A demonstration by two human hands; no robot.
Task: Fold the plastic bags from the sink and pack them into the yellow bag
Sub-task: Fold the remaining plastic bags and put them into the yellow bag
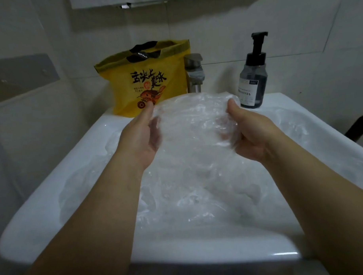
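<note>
A clear plastic bag (192, 120) is stretched between both hands above the white sink (54, 183). My left hand (141, 136) pinches its left edge with the thumb on top. My right hand (246, 133) grips the right edge, fingers curled behind the film. More clear plastic bags (199, 194) lie crumpled in the basin below. The yellow bag (145, 81), printed with black characters, stands upright on the back left ledge with its top open and black handles showing.
A metal faucet (193, 73) rises behind the held bag at the back middle. A dark pump soap bottle (253, 73) stands on the back right ledge. Tiled wall lies behind, and a dark object (359, 129) sits beyond the sink's right edge.
</note>
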